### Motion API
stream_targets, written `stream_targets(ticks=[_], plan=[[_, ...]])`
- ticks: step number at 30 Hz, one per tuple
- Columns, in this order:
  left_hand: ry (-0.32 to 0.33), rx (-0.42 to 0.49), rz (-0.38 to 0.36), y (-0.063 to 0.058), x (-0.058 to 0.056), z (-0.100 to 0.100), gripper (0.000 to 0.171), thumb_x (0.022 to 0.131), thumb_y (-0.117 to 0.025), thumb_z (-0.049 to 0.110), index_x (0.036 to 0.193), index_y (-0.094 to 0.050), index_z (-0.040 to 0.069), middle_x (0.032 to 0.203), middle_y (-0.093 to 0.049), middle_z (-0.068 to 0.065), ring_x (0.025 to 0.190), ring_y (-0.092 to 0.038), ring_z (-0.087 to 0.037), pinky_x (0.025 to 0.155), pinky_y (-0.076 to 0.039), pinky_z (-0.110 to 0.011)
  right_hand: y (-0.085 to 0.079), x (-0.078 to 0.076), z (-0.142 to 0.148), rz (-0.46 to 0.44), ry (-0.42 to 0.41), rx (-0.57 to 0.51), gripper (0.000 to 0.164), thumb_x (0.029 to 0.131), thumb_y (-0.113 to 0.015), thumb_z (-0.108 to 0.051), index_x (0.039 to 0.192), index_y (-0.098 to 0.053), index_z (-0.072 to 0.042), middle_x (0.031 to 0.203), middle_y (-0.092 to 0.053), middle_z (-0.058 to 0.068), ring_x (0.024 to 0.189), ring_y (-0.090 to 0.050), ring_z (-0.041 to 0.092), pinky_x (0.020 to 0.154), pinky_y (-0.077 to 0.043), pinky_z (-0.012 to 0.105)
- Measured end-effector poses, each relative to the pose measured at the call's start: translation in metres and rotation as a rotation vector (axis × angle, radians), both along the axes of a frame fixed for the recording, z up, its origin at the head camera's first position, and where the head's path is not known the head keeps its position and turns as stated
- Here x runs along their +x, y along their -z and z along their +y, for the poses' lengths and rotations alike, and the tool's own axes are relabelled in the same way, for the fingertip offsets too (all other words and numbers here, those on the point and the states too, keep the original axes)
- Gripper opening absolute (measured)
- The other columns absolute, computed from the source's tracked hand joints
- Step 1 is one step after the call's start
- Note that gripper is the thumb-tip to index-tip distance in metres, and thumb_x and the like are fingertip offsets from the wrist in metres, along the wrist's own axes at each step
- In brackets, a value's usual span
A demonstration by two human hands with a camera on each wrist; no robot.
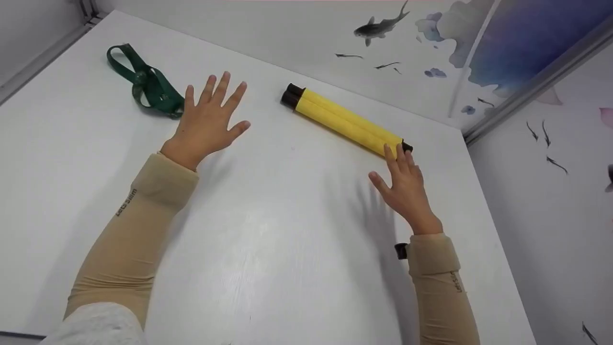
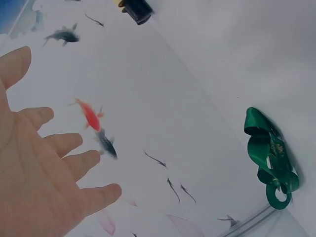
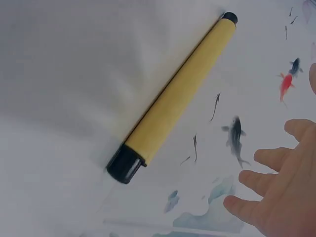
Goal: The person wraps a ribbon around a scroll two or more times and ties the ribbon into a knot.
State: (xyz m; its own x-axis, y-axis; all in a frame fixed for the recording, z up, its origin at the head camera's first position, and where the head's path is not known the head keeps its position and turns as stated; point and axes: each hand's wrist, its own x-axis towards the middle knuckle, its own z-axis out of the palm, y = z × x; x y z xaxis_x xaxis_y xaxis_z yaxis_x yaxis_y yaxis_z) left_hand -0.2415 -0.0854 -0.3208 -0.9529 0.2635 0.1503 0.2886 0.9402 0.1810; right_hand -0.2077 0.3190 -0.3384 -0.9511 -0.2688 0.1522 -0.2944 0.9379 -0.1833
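My left hand is held over the white table with fingers spread and holds nothing. Just beyond its fingers, to the left, lies a bundled green strap with a loop at one end. The left wrist view shows the same green strap apart from the hand. On the right, my right hand has its fingers extended and thumb out, gripping nothing. Its fingertips overlap the near right end of a long yellow double roll with black ends. In the right wrist view a gap shows between that yellow roll and the fingers.
The white table meets a wall painted with fish and blue shapes along its far edge. Another painted wall runs down the right side. Metal trim marks the corner between them.
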Motion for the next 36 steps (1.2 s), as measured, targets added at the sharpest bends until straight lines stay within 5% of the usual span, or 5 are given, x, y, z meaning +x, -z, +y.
stream_targets(ticks=[5, 24, 36], plan=[[-0.034, 0.023, 0.032, 0.000, 0.000, -0.025, 0.068, 0.089, -0.030, 0.050, 0.138, 0.008, 0.023, 0.143, 0.015, -0.007, 0.129, 0.013, -0.027, 0.096, 0.002, -0.058, -0.004, -0.018, -0.041, 0.038, -0.061, -0.003, 0.071, 0.084, -0.037, -0.055, 0.140, -0.008, -0.023, 0.144, 0.001, 0.010, 0.130, 0.007, 0.025, 0.098, -0.004, 0.054], [-0.123, 0.050, -0.032, 0.011, 0.005, -0.098, 0.068, 0.089, -0.032, 0.048, 0.139, 0.003, 0.019, 0.144, 0.009, -0.012, 0.129, 0.012, -0.030, 0.094, 0.005, -0.060, -0.006, -0.062, -0.184, 0.043, -0.230, 0.032, 0.071, 0.082, -0.029, -0.062, 0.139, -0.003, -0.029, 0.145, 0.001, 0.005, 0.131, 0.004, 0.024, 0.100, -0.005, 0.051], [-0.153, 0.041, -0.074, 0.028, -0.011, -0.112, 0.054, 0.089, -0.044, 0.029, 0.135, -0.027, 0.007, 0.139, -0.020, -0.021, 0.127, -0.014, -0.037, 0.095, -0.004, -0.060, 0.003, -0.089, -0.264, -0.010, -0.333, 0.075, 0.064, 0.085, -0.027, -0.058, 0.138, -0.002, -0.033, 0.145, -0.002, 0.005, 0.131, 0.003, 0.023, 0.101, -0.007, 0.049]])
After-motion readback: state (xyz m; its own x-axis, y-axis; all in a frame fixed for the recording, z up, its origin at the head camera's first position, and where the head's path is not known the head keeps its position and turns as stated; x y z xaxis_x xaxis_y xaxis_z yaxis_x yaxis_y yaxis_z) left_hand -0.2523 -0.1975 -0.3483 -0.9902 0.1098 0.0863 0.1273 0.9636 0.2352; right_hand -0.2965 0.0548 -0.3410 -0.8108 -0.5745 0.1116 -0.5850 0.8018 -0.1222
